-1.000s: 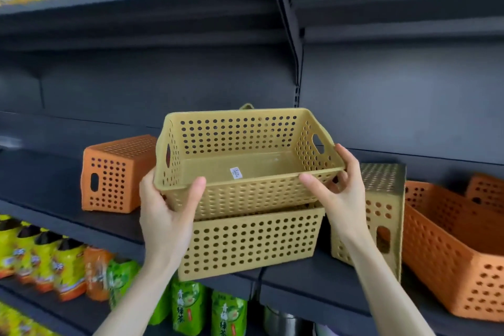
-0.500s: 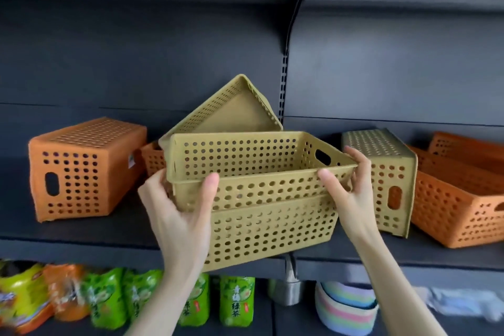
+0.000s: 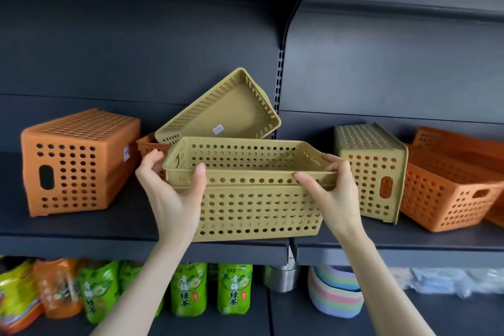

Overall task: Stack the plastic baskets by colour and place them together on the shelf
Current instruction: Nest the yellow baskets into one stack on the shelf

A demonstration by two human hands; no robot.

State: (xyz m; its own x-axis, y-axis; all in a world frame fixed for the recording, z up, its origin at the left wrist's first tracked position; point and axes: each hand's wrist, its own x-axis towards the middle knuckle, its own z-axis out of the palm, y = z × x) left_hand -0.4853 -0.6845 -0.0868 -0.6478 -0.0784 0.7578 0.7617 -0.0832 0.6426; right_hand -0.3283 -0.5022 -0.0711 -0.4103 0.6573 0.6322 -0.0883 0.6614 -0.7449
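My left hand (image 3: 170,194) and my right hand (image 3: 331,194) grip the rim of a tan perforated basket (image 3: 245,163), one at each end. It sits nested in a second tan basket (image 3: 259,213) that stands on the dark shelf (image 3: 109,226). Behind them a third tan basket (image 3: 226,109) leans tilted against the back panel. A fourth tan basket (image 3: 371,169) lies upside down to the right. An orange basket (image 3: 76,161) lies upside down at the left. A small orange basket (image 3: 148,146) peeks out behind my left hand. More orange baskets (image 3: 447,194) stand upright at the far right.
The shelf upright (image 3: 281,76) runs down the back panel just behind the tilted basket. On the lower shelf stand green tea packets (image 3: 234,289), snack bags (image 3: 24,294), a metal tin (image 3: 281,278) and stacked pastel bowls (image 3: 335,294).
The tan basket in my hands has sunk deeper into the one beneath it. The view has dropped and moved closer, so the lower shelf shows more.
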